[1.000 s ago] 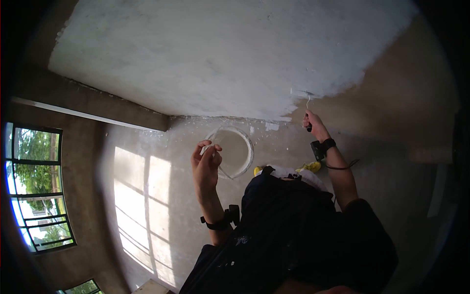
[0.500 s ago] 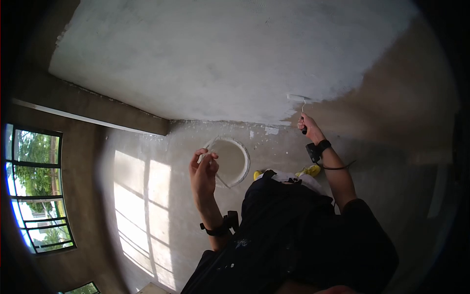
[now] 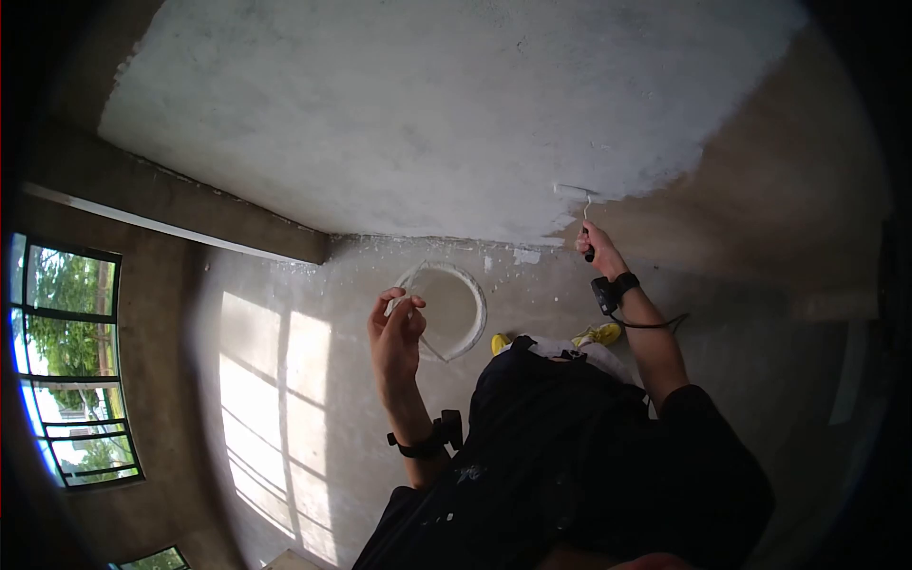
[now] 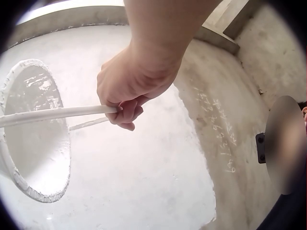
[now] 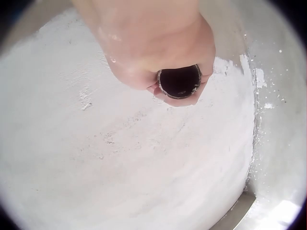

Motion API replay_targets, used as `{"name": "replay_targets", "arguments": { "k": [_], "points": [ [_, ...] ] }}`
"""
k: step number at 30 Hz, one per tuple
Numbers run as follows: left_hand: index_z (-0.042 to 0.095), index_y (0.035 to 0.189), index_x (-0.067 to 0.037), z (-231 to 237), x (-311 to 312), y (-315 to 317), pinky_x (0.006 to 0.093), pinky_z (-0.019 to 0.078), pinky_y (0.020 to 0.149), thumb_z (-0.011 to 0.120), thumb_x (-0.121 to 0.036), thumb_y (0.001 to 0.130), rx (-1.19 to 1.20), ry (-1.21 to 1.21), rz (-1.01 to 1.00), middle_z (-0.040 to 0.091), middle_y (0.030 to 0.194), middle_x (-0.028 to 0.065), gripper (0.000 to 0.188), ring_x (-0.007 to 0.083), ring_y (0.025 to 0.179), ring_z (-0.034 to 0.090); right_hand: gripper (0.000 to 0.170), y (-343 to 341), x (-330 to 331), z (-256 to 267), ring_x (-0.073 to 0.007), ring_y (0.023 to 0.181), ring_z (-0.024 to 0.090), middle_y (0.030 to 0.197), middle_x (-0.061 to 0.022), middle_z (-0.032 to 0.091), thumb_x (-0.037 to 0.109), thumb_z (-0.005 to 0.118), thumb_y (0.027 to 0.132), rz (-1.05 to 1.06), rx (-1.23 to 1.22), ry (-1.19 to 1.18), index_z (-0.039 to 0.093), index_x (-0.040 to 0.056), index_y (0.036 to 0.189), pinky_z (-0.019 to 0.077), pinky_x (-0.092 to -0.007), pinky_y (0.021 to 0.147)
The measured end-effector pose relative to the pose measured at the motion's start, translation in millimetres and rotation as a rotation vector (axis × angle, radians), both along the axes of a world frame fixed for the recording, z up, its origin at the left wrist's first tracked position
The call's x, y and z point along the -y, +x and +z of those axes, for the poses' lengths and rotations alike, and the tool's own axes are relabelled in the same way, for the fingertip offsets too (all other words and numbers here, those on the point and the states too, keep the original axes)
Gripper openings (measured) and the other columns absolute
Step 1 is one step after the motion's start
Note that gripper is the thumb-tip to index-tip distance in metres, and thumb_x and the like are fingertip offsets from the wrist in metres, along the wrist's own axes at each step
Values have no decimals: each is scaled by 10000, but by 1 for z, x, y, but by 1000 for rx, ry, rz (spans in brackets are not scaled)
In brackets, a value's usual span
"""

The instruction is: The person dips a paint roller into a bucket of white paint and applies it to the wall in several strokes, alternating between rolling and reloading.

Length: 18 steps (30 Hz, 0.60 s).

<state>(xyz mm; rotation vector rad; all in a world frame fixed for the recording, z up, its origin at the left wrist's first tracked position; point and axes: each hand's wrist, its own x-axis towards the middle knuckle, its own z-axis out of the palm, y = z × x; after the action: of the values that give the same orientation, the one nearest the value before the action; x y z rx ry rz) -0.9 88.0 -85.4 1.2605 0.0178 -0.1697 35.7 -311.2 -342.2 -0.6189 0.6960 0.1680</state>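
Observation:
In the head view my left hand [image 3: 393,334] grips the white, paint-coated handle of a bucket [image 3: 480,309], its fingers curled round it. The left wrist view shows the bucket handle [image 4: 62,113] running into the fist, with pale wet paint [image 4: 38,91] inside the bucket. My right hand [image 3: 602,251] holds a paint roller [image 3: 573,191], whose white sleeve lies against the wall near the lower border of the paint. The dark butt of the roller handle [image 5: 180,82] pokes out of the right fist in the right wrist view; the roller's sleeve is hidden there.
White paint [image 3: 427,114] covers much of the wall; bare brown wall [image 3: 798,152] lies to the right. Paint spots dot the floor [image 3: 525,256] along the wall's foot. A low ledge [image 3: 190,204] juts out at left, near windows [image 3: 76,328]. Yellow shoes [image 3: 598,334] stand below.
Over the second, the roller and right hand have shifted slightly left and down in the head view. The bucket appears a little lower; both hands keep their hold. Little differs over the last half second.

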Motion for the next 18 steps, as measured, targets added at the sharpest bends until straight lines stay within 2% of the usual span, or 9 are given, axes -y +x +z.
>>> {"name": "replay_targets", "arguments": {
  "k": [1,3,5,6,9,11,13,17,18],
  "points": [
    [523,1044,-11,0,-1,1,197,322,506,527,21,897,-14,-4,7,608,857,138,151,66,560,400,375,-1,-2,-4,-61,420,296,538,40,324,301,470,962,-6,23,-23,346,118,660,261,-224,392],
    [523,1045,-11,8,-2,0,197,323,506,526,21,898,-29,-11,29,607,858,139,150,66,559,400,354,-16,-3,24,-57,420,290,545,45,323,312,470,963,43,29,-25,369,113,687,251,-223,393],
    [522,1043,-10,19,0,-3,198,326,507,526,20,898,-176,-160,93,607,857,139,148,66,560,405,331,-31,0,50,-51,426,291,555,52,322,331,473,963,-56,8,-140,400,109,728,243,-219,397],
    [522,1043,-10,19,0,-5,198,326,507,526,20,898,-182,-160,98,607,857,139,148,66,560,405,317,-35,3,51,-42,434,295,563,59,323,349,482,961,-62,52,-134,422,108,765,243,-214,400],
    [522,1045,-11,21,4,-8,198,327,507,524,22,897,-186,-145,108,606,855,139,151,66,560,407,308,-22,9,29,-52,439,300,561,50,321,316,480,957,-47,36,-47,411,105,743,247,-217,404],
    [523,1048,-12,21,5,-7,198,327,508,521,27,895,-180,-162,89,606,857,138,158,67,561,408,302,-2,16,-21,-60,439,300,559,45,322,296,475,954,-33,23,-30,404,103,733,249,-222,405],
    [524,1050,-13,19,3,-9,199,328,509,522,27,894,-187,-157,89,606,857,137,161,68,562,408,297,-1,16,-36,-68,440,300,557,39,322,277,470,951,-15,6,-16,396,102,722,252,-227,406],
    [528,1056,-17,23,-3,-4,205,328,512,527,24,894,-203,-115,131,607,860,134,167,73,565,406,290,-1,6,-18,-81,441,311,558,31,327,256,464,943,-85,-35,5,387,102,711,260,-235,407],
    [528,1056,-17,20,-5,-2,205,328,512,527,24,894,-211,-115,131,607,860,134,167,73,565,406,291,-7,8,-12,-74,441,314,560,36,328,270,472,946,-75,-41,-99,397,104,719,262,-232,406]
  ]
}}
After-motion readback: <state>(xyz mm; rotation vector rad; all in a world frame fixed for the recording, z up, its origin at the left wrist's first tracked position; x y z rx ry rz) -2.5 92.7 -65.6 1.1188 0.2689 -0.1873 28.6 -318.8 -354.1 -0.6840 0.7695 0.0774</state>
